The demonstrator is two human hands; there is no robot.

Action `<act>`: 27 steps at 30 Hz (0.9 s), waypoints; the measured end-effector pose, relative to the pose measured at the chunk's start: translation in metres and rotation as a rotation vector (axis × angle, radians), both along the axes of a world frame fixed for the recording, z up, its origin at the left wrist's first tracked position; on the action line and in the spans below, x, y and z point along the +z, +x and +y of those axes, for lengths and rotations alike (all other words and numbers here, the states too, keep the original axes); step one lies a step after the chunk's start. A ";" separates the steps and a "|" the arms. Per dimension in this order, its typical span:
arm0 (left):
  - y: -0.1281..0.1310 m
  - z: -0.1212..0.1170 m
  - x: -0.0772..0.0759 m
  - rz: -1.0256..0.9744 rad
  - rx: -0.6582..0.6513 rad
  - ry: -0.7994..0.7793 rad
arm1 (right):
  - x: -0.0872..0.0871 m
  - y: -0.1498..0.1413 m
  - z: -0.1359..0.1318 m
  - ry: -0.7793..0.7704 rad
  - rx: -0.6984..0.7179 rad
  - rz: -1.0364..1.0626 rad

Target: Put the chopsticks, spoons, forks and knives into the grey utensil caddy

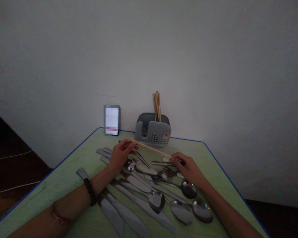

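Observation:
A pair of light wooden chopsticks (151, 148) is stretched between my two hands, just in front of the cutlery holder. My left hand (121, 153) pinches one end; my right hand (186, 166) grips the other end, lower and to the right. Below them lies a spread of metal cutlery: several table knives (131, 215), several spoons (180, 211) and some forks (168, 172). A pale spoon (146, 169) rests among them. The grey cutlery holder (160, 130) has several upright chopsticks (157, 104) in its right compartment.
A phone (112, 120) leans against the wall (188, 66) at the table's back left. The green table (208, 158) has a blue edge and meets the wall behind the holder. White cables (12, 155) run across the dark floor at left.

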State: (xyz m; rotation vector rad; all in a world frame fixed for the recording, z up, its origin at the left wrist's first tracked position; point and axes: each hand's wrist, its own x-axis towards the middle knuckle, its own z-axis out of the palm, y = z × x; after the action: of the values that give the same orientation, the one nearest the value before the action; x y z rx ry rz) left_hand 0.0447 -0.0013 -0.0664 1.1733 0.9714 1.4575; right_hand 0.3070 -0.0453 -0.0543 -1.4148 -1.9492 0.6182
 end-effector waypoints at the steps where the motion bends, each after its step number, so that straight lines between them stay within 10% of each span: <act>1: 0.000 0.000 0.001 0.011 -0.002 0.002 | 0.000 0.000 0.000 0.005 -0.002 0.000; 16: 0.002 -0.006 0.015 -0.009 0.013 0.008 | 0.011 -0.010 -0.011 0.081 0.099 -0.156; 27: 0.030 -0.001 0.120 -0.104 0.051 0.391 | 0.110 -0.028 0.013 0.164 0.210 -0.219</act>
State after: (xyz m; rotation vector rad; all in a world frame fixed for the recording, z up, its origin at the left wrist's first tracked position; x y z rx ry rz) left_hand 0.0747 -0.0022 0.0531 1.3396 0.6653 1.7850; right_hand 0.2789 -0.0325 0.0561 -1.2283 -2.2854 0.3970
